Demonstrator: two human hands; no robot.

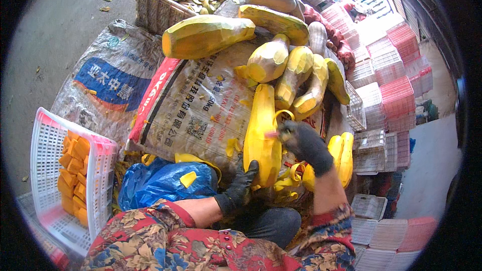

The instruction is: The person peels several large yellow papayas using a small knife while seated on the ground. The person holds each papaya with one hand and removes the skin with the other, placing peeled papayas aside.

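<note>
A peeled yellow squash (263, 135) stands lengthwise before me on a printed woven sack (196, 109). My left hand (243, 182), in a dark glove, grips its lower left side. Against its right side my right hand (305, 141), also gloved, is closed around a small tool, blurred, with a reddish part; its exact kind is unclear. A curl of peel (285, 114) rises beside the tool. Yellow peelings (288, 184) lie by the squash's lower end. More peeled squash (345, 154) rests right of my right wrist. Partly peeled squashes (267, 60) lie beyond.
A white and pink plastic basket (101, 150) with orange squash chunks (73, 173) stands at left. A blue plastic bag (169, 184) lies near my left forearm. A crate (162, 11) of peelings is at the back. Stacked crates (395, 94) line the right; red mesh sacks (344, 52) sit behind the squashes.
</note>
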